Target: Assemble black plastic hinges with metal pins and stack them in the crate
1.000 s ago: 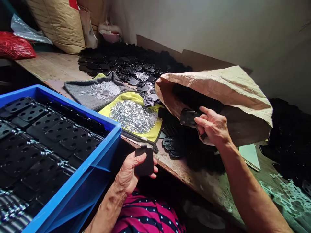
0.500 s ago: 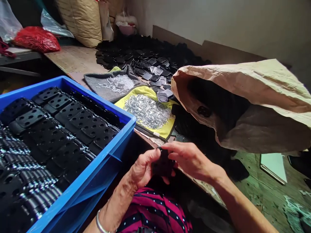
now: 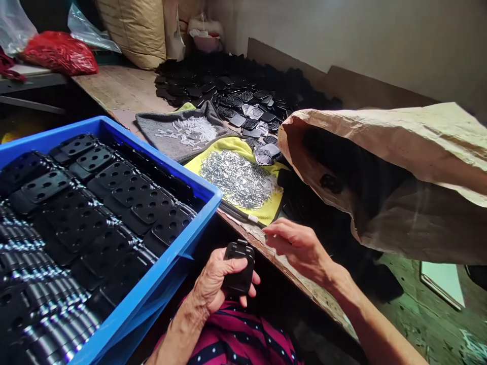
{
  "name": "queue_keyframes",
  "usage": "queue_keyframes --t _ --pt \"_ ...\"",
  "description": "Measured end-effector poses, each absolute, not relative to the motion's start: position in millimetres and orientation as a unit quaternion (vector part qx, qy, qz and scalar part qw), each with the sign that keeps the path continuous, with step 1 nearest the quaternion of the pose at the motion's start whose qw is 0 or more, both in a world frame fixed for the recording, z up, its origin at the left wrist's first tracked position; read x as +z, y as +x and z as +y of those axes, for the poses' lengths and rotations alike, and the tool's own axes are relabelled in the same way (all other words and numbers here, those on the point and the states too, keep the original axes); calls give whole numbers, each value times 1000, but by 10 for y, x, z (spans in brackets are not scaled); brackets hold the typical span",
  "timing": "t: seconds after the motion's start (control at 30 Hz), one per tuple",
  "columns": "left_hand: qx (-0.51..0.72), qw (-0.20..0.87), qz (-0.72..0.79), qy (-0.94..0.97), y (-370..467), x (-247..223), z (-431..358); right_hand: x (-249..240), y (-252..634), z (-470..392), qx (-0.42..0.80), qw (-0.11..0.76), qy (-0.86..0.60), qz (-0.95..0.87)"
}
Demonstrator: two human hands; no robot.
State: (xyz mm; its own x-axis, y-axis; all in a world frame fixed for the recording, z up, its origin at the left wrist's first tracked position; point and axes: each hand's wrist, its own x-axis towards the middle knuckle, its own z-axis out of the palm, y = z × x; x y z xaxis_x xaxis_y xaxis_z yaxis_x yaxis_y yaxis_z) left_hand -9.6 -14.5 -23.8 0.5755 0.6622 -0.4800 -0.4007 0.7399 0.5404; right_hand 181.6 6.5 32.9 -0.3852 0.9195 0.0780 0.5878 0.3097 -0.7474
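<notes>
A black plastic piece [image 3: 239, 274] with a hinge-like top edge rests in my left hand [image 3: 216, 279], the thumb across its face and fingertips showing past its right side. My right hand [image 3: 297, 248] is up and to the right of it, near the table edge, with fingers bent and close together; whether something small is between them cannot be made out. Just beyond that hand, small silvery pins [image 3: 238, 177] are heaped on a yellow cloth [image 3: 272, 210]. White pieces [image 3: 190, 131] lie on a grey cloth [image 3: 152, 124] behind.
At left, a blue crate [image 3: 182, 243] holds rows of black pieces [image 3: 91, 218] with metal pins. An open paper sack [image 3: 411, 218] lies at right. Black flat pieces [image 3: 213, 81] are piled farther back. A red bag [image 3: 61, 53] sits at the far left.
My right hand has come off the black piece and moved slightly right, away from my left hand. My left hand has lowered a little with the piece, whose face now shows.
</notes>
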Motion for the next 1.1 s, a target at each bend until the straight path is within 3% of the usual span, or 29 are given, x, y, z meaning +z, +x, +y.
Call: queue_keyframes --t 0.13,0.4,0.7,0.87,1.1 --pt "321 855 353 203 -101 -228 -120 349 1781 75 280 253 -505 -776" --pt "307 854 360 214 -66 -184 -174 122 1402 -97 332 255 -503 -756" --pt "374 837 344 203 -8 -91 -291 30 1321 -175 273 351 -538 -716" --pt "334 837 355 249 -14 -74 -285 34 1297 -160 226 399 -508 -729" --pt "291 800 424 309 -67 -86 -134 217 1629 129 376 289 -538 -697"
